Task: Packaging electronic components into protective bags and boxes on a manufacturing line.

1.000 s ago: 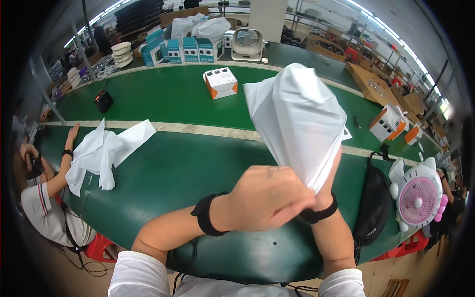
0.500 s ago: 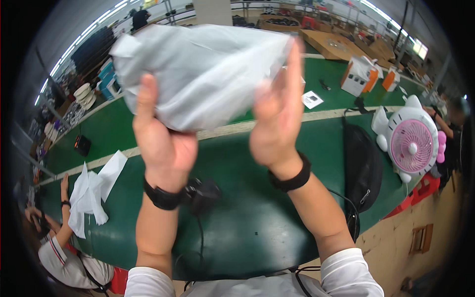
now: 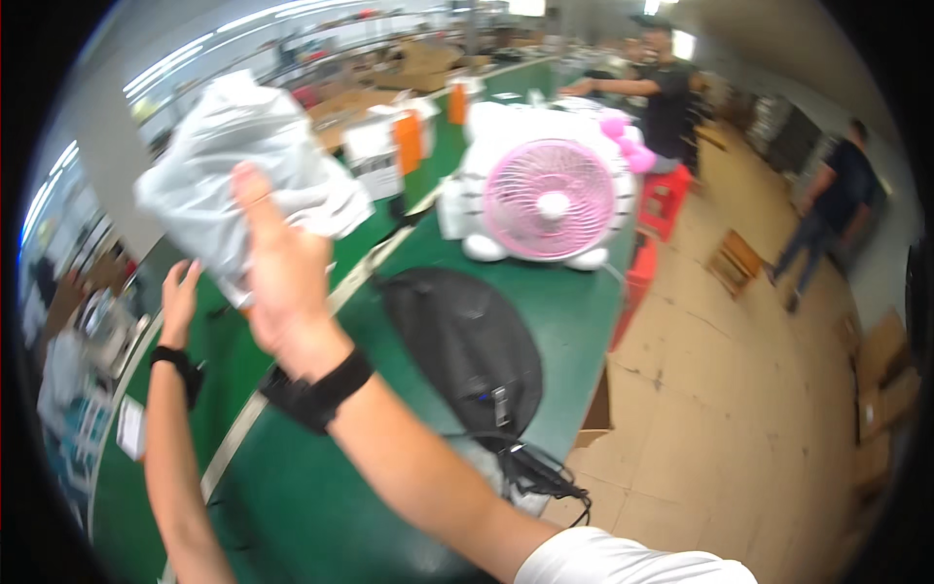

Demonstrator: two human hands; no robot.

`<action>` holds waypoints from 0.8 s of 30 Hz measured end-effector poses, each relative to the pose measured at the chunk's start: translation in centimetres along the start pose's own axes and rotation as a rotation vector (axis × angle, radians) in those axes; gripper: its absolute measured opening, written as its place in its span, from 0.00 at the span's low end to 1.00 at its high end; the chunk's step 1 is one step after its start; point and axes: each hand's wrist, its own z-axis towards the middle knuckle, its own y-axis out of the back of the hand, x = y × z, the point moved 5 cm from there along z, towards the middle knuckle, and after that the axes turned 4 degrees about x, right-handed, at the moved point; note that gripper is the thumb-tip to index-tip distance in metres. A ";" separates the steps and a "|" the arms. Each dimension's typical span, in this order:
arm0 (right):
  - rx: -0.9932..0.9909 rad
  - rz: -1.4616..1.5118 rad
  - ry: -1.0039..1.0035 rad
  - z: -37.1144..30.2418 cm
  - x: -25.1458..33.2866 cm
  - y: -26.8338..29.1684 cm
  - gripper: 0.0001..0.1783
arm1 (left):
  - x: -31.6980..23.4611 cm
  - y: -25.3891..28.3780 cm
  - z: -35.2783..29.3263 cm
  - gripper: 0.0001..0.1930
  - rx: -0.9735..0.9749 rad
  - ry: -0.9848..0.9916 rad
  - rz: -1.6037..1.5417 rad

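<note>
My right hand [image 3: 282, 277] grips a white plastic bag [image 3: 243, 156] with its thumb across the near face; the other fingers are hidden behind it. The bag is crumpled, bulges around something inside that I cannot make out, and is held up over the green table [image 3: 292, 467]. Lower left of the bag, my left hand [image 3: 179, 307] is raised with fingers apart, holding nothing. Both wrists wear black bands.
A white cat-shaped fan [image 3: 553, 200] with a pink grille stands at the table's right edge, a black zipped pouch [image 3: 467, 341] nearer. Boxes [image 3: 375, 161] stand beyond. Two people [image 3: 671, 97] are at right, near a red stool [image 3: 664, 200] and a wooden stool [image 3: 735, 263].
The view has swung right, bringing the fan and pouch toward the middle. The bag has gone from between both hands to my right hand alone; my left hand is apart from it.
</note>
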 end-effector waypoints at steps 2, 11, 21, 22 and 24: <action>0.031 -0.088 0.198 1.0 2.2 4.0 0.18 | -5.1 -14.4 3.0 0.30 0.130 -0.107 -0.096; 0.232 -0.058 0.183 -0.4 1.9 0.2 0.15 | -10.4 -25.9 3.4 0.22 0.024 -0.532 -0.081; 0.341 0.160 -0.347 -1.9 -3.4 -1.2 0.21 | -14.3 -12.4 -3.9 0.14 -0.312 -0.817 0.353; 0.308 0.052 -0.353 -1.6 -2.8 0.7 0.24 | -11.9 -12.1 -6.7 0.14 -0.301 -0.799 0.401; 0.321 -0.116 -0.280 -2.6 -0.8 -0.3 0.29 | -9.2 -3.9 -11.4 0.13 -0.356 -0.726 0.652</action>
